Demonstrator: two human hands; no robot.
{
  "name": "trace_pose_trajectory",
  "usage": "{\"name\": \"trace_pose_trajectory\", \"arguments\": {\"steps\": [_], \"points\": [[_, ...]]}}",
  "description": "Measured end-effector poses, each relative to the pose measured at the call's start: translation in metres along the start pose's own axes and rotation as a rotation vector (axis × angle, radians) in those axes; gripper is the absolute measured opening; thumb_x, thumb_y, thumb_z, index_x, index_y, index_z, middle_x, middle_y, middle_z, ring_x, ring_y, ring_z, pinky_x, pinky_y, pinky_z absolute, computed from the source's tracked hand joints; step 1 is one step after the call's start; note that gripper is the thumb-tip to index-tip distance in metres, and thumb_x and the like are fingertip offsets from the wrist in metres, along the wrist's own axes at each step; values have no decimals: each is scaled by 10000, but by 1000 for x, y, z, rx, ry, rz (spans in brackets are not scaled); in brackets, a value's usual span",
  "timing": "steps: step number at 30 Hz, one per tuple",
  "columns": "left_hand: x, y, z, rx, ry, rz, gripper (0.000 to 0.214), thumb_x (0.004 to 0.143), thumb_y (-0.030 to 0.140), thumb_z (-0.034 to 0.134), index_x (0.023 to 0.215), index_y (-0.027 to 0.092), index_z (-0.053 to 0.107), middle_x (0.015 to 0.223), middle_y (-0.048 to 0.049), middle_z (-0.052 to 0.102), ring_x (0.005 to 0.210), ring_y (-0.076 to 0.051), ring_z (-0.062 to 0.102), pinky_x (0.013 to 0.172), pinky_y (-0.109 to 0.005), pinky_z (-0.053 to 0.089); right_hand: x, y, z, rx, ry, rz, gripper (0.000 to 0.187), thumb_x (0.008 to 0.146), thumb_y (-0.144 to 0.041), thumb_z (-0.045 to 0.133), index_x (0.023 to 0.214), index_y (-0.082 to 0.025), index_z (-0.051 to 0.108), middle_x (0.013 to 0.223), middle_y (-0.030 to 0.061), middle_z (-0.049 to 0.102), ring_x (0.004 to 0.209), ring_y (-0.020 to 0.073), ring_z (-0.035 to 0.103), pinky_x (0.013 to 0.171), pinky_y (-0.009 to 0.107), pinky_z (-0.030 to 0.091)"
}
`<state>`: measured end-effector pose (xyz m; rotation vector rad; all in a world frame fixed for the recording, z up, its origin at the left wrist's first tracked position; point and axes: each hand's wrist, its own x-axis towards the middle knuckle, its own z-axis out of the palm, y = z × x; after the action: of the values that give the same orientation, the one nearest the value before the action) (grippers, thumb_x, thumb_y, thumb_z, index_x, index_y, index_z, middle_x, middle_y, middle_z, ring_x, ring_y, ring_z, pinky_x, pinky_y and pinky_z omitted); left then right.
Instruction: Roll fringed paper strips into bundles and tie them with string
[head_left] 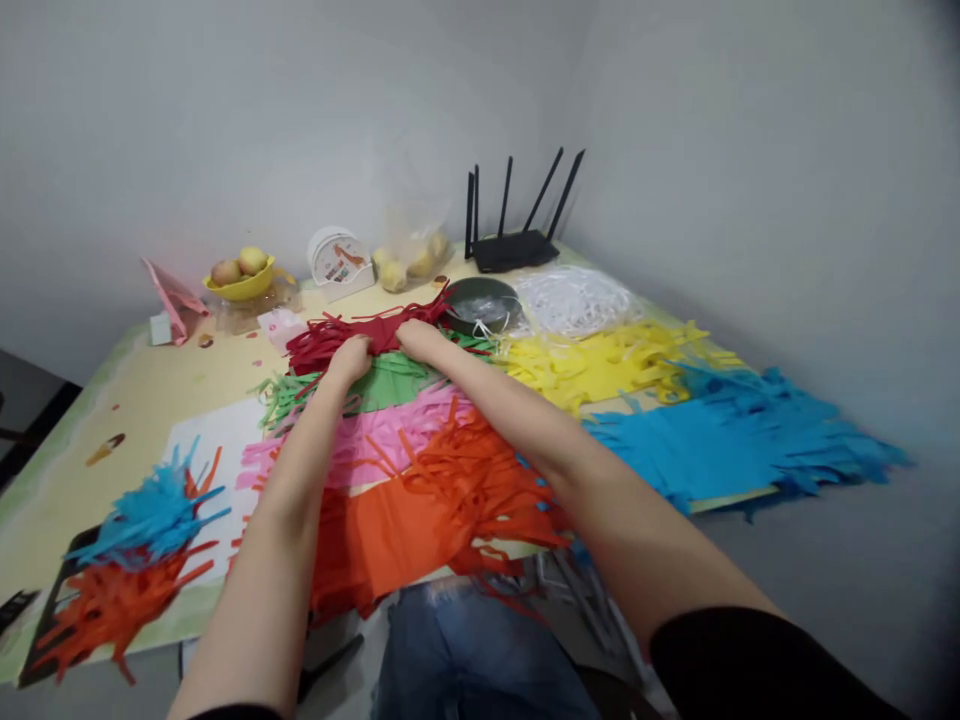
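While the red fringed sheet (384, 331) is being handled under and between the curled fingers of the left hand (352, 357) and right hand (420, 340), their exact grip being hidden, tangling with the green fringed sheet (399, 382) just nearer is being risked through dragged strands.

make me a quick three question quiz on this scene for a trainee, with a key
1. Which fringed sheet are the left hand and right hand on: A yellow, B blue, C red?
2. True or false: the black router stands to the right of the yellow fruit bowl.
3. Fill in: between the green fringed sheet and the orange fringed sheet lies the ____ one.

Key: 1 C, red fringed sheet; 2 true; 3 pink fringed sheet.
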<state>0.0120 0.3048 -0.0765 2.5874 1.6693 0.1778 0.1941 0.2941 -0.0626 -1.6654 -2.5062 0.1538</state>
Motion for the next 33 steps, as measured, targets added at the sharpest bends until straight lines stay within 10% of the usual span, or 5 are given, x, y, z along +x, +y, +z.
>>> {"name": "trace_pose_trajectory", "arguments": {"steps": [22, 33], "points": [[41, -14, 1, -17, -86, -72, 337, 866, 453, 610, 1000, 191, 775, 1034, -113, 772, 998, -281, 701, 881, -321, 526, 37, 25, 4, 1, -41, -64, 301, 939, -146, 473, 1128, -74, 696, 1176, 225, 708, 1084, 288, 665, 926, 356, 477], [41, 3, 8, -45, 224, -367, 279, 890, 181, 467, 1066, 153, 681, 1083, -184, 731, 1050, -311, 684, 876, -401, 525, 17, -23, 21, 107, 26, -115, 391, 976, -190, 393, 1205, 7, 642, 1285, 267, 616, 1251, 318, 517, 1093, 429, 372]]}}
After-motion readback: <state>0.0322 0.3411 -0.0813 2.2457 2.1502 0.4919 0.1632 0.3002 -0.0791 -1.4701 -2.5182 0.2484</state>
